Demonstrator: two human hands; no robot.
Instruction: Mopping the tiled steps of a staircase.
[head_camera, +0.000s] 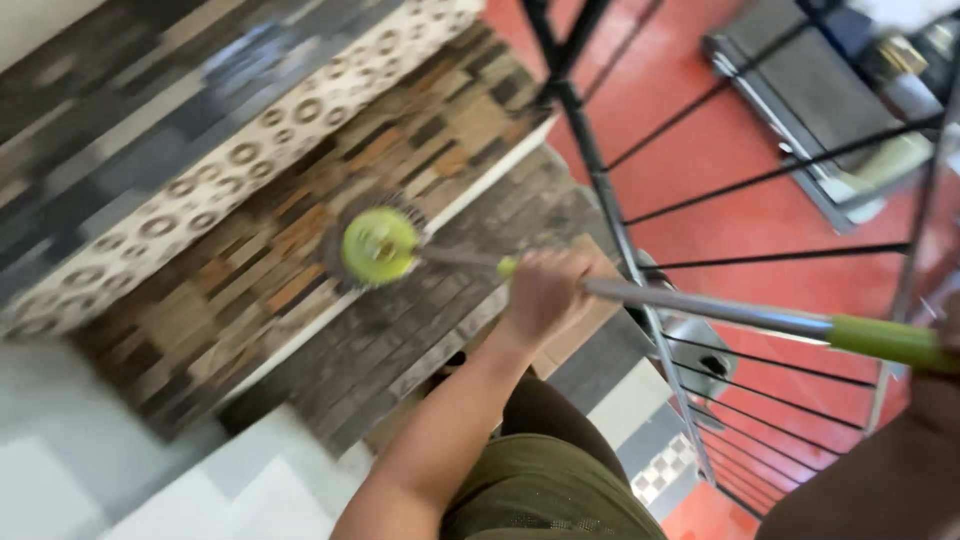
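Gripping mop pole (700, 305), both hands (545, 295)

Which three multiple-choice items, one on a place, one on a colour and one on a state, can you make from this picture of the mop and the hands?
1. Where is the mop head?
A. on the patterned stair tiles
B. on the red floor below
C. inside a bucket

2. What colour is the disc on the mop head?
A. blue
B. yellow-green
C. white

3. How is the left hand?
A. open beside the pole
B. resting on the railing
C. closed around the pole

Answers: 1 A, the head lies on the brown and grey tiles, left of the black railing. 2 B, the disc is yellow-green. 3 C, the fingers wrap the metal pole; the right hand is at the green grip.
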